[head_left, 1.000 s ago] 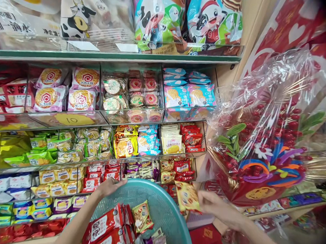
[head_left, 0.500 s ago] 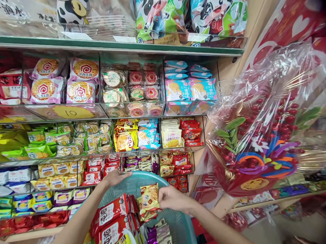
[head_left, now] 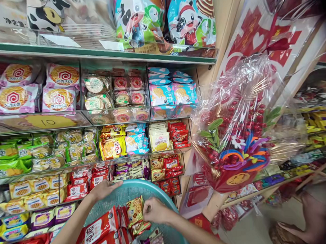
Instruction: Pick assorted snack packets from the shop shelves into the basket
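Note:
A teal plastic basket with a perforated wall is in the lower middle of the head view. My left hand grips its far-left rim, fingers laid over the edge. Inside, on the right, my right hand is closed, fingertips pinching the edge of a gold snack packet. That packet stands tilted against red snack packets with white labels. Purple-and-silver striped packets lie nearer me in the basket. The basket's near side is cut off by the frame.
Shelves of wrapped biscuits rise ahead, with a green-edged glass shelf on top. A cellophane-wrapped bouquet hangs at the right, close to the basket. Part of another person shows at lower right.
The view has swung right, so shelves and basket sit further left. My right hand and the gold packet have lowered towards the other packets. My left hand stays on the rim.

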Demonstrator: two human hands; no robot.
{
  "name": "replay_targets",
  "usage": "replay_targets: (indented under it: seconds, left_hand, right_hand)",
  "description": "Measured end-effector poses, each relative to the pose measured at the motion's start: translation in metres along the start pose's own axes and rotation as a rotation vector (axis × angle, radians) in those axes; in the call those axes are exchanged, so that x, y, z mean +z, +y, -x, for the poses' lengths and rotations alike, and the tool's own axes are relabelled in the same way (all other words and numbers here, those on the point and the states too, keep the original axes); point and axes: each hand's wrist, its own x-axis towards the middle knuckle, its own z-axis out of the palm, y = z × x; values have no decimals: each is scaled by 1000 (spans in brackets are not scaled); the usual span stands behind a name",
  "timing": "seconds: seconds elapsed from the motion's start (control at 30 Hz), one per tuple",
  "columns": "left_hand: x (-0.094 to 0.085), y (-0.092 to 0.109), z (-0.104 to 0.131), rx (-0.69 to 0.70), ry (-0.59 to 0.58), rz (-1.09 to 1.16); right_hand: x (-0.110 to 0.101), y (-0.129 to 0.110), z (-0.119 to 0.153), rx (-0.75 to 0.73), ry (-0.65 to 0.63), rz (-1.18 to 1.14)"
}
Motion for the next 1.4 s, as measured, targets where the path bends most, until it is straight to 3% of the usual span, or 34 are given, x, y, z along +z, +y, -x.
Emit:
replay_targets:
  seconds: [0.1,0.2,0.3,0.37,0.43,0.53,0.67,0.83,1.0,1.4]
  left_hand:
    - [-1,0,2,-19,-39,26]
    - [-4,-1,3,-14,-49,33]
    - [-7,-2,4,-19,-48,30]
    - [-7,-1,4,-21,-50,30]
    - [-6,1,3,-15,-50,32]
    - [-4,6,3,10,-60,34]
    - [-3,9,5,35,-69,51]
    - [-3,1,9,18,-35,64]
    - [-2,-10,9,10,-24,42]
    - [-3,-9,11,-32,13,13]
  right_hand:
    - [-36,-19,38,-76,84,3]
    - [-95,-10,95,-39,212,-2]
    - [-141,29,139,241,408,375]
    - [-152,50,145,384,427,589]
    - [-147,50,131,330,368,655]
    - [-128,20,80,104,364,680]
    - [-112,-17,3,-245,508,831]
    - [-106,-3,-56,-379,630,1021]
    - [-105,18,-79,-417,607,1095]
    - [-108,29,-97,-323,612,1109]
